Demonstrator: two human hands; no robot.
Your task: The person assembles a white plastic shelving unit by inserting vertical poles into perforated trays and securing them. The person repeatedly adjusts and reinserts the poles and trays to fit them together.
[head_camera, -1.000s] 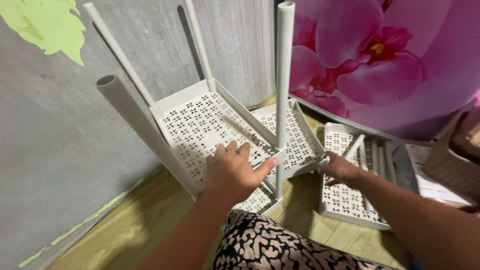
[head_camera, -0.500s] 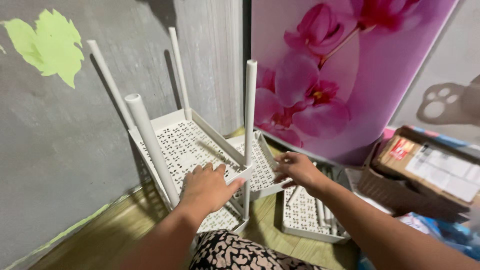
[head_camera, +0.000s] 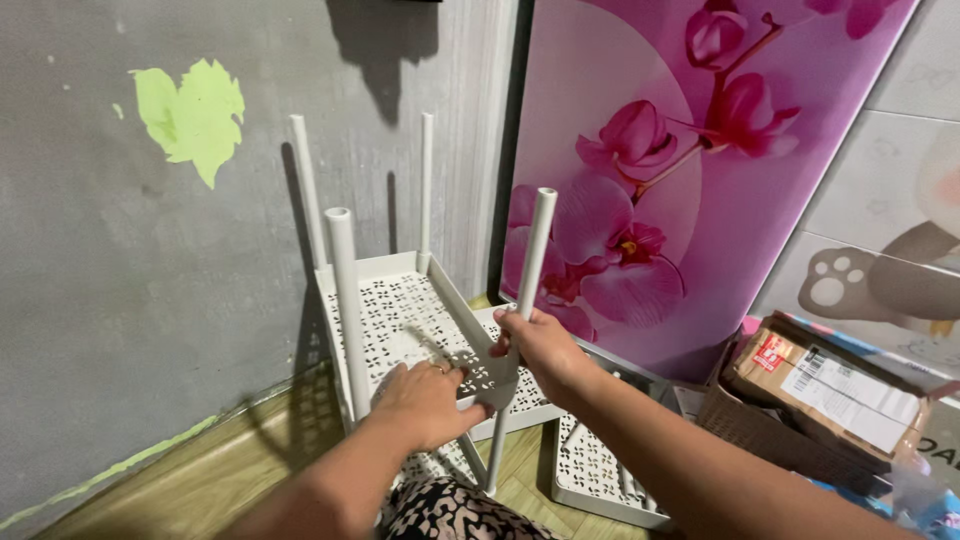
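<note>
right hand [head_camera: 540, 345] shifted onto one pole [head_camera: 530, 290] (four poles).

White perforated shelf tray [head_camera: 400, 310] standing on the wooden floor [head_camera: 215, 470] against the grey wall [head_camera: 120, 300], four white tubes rising from its corners. Left hand [head_camera: 425, 400] pressed flat on the tray's near edge. Right hand [head_camera: 540, 345] wrapped around the near-right tube [head_camera: 530, 270]. Second tray [head_camera: 600, 475] lying right of the first; cardboard box [head_camera: 810, 400] farther right, below the pink flower panel [head_camera: 690, 150].

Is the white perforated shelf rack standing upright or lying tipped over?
Upright. The shelf rack has its four white poles pointing up, tray level; the left hand rests on the tray, the right hand grips the near pole.
</note>
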